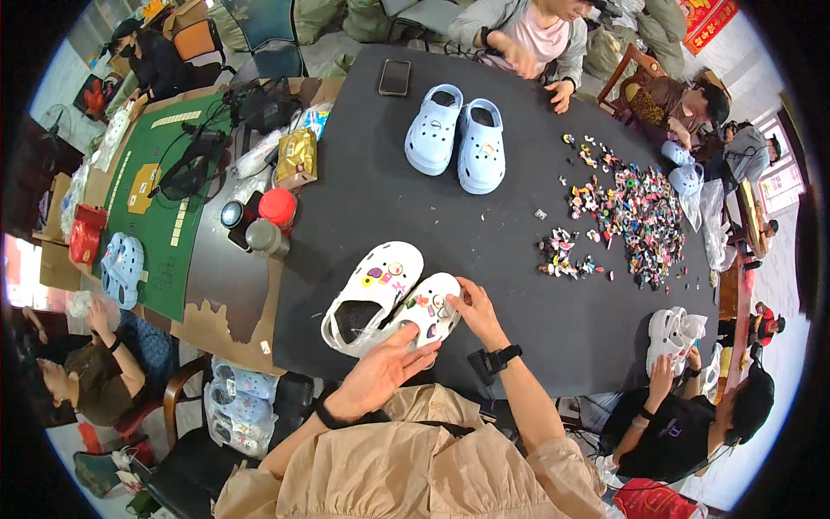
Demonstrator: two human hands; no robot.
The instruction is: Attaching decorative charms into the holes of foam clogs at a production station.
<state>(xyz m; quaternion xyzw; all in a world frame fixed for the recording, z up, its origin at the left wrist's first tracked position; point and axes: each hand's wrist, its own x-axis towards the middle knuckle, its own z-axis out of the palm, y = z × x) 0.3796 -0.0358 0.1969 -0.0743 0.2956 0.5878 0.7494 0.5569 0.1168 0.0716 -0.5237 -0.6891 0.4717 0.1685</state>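
Note:
On the near part of the dark table lie two white clogs side by side, both decorated with colourful shoe charms. The left white clog [374, 265] sits flat, its dark insole visible. Over the heel of the right white clog [427, 303], my left hand [378, 377] rests with its thumb on the upper and fingers along the heel, steadying it. My right hand [475, 313] grips that same clog's right side near the toe, fingertips by the charms; whether they pinch a charm is too small to tell. My left fingers cover much of the heel.
A pair of light blue clogs [456, 138] stands at the far middle, near a phone [394, 78]. Loose charms [635, 216] are heaped right. A red-lidded jar [277, 208] and a gold packet [296, 158] stand left. Co-workers sit around; one handles white clogs [667, 337] at right.

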